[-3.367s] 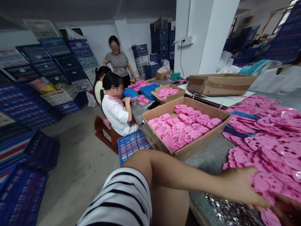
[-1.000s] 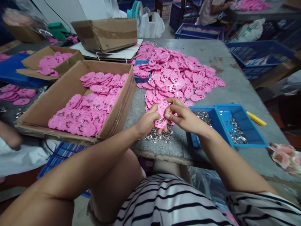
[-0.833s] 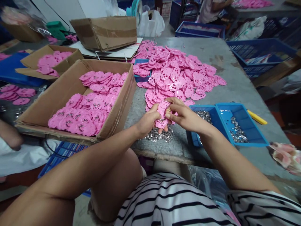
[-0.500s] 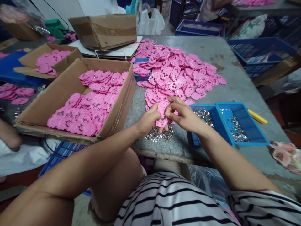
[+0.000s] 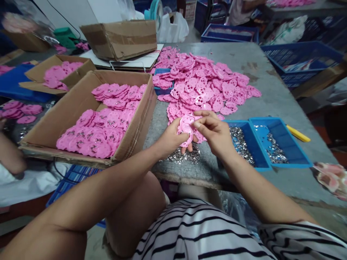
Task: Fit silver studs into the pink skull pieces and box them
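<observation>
Head view: right hand has backed off a bit, baring more of the pink piece; thumb and finger close at its edge, can't tell if gripping. Left hand clamps it above silver bits, so it carries the hold. Scalloped rim, ringed centre.

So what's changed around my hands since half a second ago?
Your right hand has shifted slightly rightward, exposing more of the flat pink plastic piece; whether it still touches that piece is unclear. Your left hand still holds the piece. The large open brown cardboard box and the heap of pink plastic pieces look unchanged.
</observation>
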Demonstrator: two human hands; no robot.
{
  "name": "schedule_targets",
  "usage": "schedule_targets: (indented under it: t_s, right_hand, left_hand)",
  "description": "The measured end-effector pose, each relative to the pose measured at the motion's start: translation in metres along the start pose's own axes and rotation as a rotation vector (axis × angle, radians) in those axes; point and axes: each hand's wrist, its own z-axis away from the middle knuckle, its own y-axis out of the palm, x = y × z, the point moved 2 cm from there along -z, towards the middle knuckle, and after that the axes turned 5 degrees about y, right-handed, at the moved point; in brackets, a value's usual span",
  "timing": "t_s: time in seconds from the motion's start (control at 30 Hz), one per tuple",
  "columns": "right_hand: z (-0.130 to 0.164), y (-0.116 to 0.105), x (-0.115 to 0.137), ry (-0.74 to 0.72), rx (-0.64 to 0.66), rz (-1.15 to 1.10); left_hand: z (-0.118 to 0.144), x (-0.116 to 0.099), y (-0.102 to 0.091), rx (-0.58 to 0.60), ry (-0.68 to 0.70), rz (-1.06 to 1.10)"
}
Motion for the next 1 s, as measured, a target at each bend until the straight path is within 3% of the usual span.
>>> schedule_targets:
  t_s: [0.13, 0.3, 0.43, 0.57, 0.7, 0.83, 0.93, 1.0]
  right_hand:
    - [0.001, 0.002, -0.011, 0.007, -0.23, -0.173]
    - [-0.003, 0.011, -0.033, -0.015, -0.414, -0.158]
    - [-0.011, 0.017, -0.047, 0.063, -0.52, -0.141]
    - [-0.017, 0.02, -0.055, 0.134, -0.497, -0.147]
    - [-0.014, 0.02, -0.061, 0.123, -0.477, -0.171]
    - [-0.008, 0.019, -0.068, 0.146, -0.45, -0.179]
    - [-0.005, 0.019, -0.07, 0.174, -0.398, -0.162]
    - [-0.003, 0.019, -0.07, 0.207, -0.361, -0.136]
  left_hand:
    - [0.0, -0.003, 0.0, -0.025, -0.009, -0.017]
    - [0.001, -0.004, 0.003, -0.083, -0.017, -0.032]
    - [-0.004, -0.006, 0.003, -0.029, -0.028, -0.004]
    - [-0.006, -0.018, -0.008, -0.069, 0.038, 0.059]
    - [0.005, -0.049, -0.022, -0.233, 0.177, 0.148]
    - [0.018, -0.095, -0.06, -0.394, 0.28, 0.129]
    - [0.02, -0.126, -0.118, -0.595, 0.343, -0.006]
    - [0.017, -0.135, -0.164, -0.79, 0.308, -0.115]
